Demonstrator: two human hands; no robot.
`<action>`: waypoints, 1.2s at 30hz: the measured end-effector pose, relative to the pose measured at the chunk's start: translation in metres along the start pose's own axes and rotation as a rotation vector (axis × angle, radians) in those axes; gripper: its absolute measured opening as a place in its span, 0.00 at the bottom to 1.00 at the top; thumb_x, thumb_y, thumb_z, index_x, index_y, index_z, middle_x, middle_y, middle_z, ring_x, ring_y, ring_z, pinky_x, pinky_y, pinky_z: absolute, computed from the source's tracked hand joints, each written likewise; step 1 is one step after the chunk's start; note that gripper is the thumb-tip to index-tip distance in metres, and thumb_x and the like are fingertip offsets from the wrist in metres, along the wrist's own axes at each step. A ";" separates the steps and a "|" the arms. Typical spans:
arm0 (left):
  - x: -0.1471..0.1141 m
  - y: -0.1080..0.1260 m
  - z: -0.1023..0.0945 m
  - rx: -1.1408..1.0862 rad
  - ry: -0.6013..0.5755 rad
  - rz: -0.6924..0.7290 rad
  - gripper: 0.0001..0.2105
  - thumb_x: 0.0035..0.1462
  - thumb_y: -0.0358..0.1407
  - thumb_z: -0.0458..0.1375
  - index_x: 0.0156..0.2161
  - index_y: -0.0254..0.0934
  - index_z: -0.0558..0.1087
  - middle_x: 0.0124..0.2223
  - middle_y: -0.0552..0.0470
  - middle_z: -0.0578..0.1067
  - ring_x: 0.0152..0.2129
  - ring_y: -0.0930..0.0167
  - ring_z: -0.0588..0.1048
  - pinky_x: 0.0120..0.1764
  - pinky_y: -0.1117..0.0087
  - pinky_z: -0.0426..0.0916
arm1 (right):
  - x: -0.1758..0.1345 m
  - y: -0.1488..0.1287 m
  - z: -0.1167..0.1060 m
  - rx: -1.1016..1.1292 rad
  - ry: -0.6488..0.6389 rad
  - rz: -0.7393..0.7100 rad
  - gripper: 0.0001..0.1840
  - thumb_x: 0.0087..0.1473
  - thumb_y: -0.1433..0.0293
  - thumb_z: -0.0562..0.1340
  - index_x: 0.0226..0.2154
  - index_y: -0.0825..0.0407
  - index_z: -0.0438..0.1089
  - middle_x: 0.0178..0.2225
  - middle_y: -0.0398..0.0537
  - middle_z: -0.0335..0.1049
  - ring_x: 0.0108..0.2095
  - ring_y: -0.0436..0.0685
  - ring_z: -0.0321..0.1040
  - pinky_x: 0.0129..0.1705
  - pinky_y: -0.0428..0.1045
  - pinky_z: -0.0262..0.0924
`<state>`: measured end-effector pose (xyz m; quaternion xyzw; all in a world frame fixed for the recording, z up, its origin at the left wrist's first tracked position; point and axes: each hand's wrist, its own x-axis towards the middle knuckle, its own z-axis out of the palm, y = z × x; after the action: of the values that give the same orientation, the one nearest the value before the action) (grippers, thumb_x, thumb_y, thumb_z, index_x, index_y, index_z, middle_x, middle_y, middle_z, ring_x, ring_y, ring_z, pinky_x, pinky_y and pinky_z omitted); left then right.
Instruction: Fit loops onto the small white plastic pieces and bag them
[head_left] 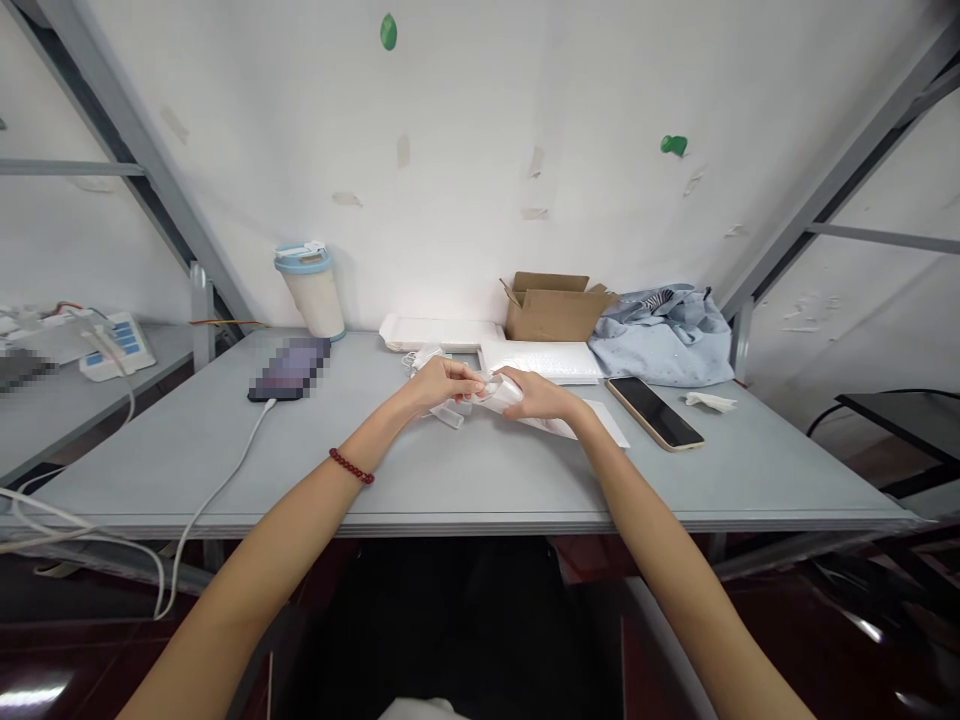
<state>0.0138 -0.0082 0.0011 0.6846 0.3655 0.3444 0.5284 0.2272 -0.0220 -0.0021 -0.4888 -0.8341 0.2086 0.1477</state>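
Above the middle of the desk, my right hand (536,395) is wrapped round a crumpled white packet (501,393), which looks like thin plastic or paper. My left hand (441,386) pinches at its left end, with thumb and fingertips pressed together. What lies right between the fingertips is too small to make out. Below my left hand are small clear plastic pieces (450,414) and, just behind it, a bundled white cable (424,357). A white sheet (609,425) lies partly hidden under my right hand and wrist.
At the back stand a brown cardboard box (555,315), white padded mailers (541,360) and a light blue cloth (664,340). A phone (654,412) and crumpled tissue (710,402) lie right. Leftward are a lidded cup (313,295) and a dark phone (289,370) on a cable.
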 end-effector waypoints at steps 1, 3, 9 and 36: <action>0.000 0.000 0.000 -0.005 -0.010 0.005 0.10 0.40 0.40 0.67 0.28 0.34 0.79 0.28 0.47 0.78 0.23 0.72 0.70 0.25 0.71 0.63 | 0.000 -0.003 0.002 -0.001 0.018 -0.019 0.30 0.40 0.70 0.63 0.49 0.53 0.63 0.42 0.51 0.71 0.37 0.59 0.68 0.35 0.50 0.59; 0.000 0.000 0.001 0.000 0.000 0.018 0.11 0.40 0.39 0.67 0.30 0.34 0.79 0.28 0.48 0.78 0.22 0.73 0.69 0.25 0.72 0.62 | 0.001 -0.008 0.007 -0.013 0.068 -0.071 0.30 0.39 0.70 0.63 0.49 0.54 0.63 0.43 0.53 0.71 0.39 0.60 0.67 0.37 0.50 0.59; 0.002 -0.003 0.005 0.254 0.238 0.212 0.07 0.42 0.37 0.66 0.25 0.35 0.77 0.25 0.53 0.75 0.22 0.74 0.66 0.27 0.71 0.59 | 0.005 -0.016 0.020 -0.070 0.234 -0.234 0.25 0.39 0.72 0.60 0.45 0.53 0.65 0.45 0.53 0.70 0.42 0.62 0.66 0.42 0.53 0.59; -0.002 0.007 0.007 -0.011 0.296 -0.052 0.10 0.38 0.36 0.64 0.22 0.36 0.65 0.19 0.61 0.64 0.16 0.78 0.62 0.20 0.76 0.56 | 0.005 -0.023 0.026 -0.328 0.421 -0.294 0.33 0.42 0.68 0.61 0.53 0.54 0.60 0.44 0.57 0.65 0.45 0.66 0.58 0.45 0.57 0.51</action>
<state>0.0195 -0.0148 0.0058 0.6138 0.4551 0.4297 0.4812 0.1953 -0.0326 -0.0128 -0.4127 -0.8695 -0.0582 0.2650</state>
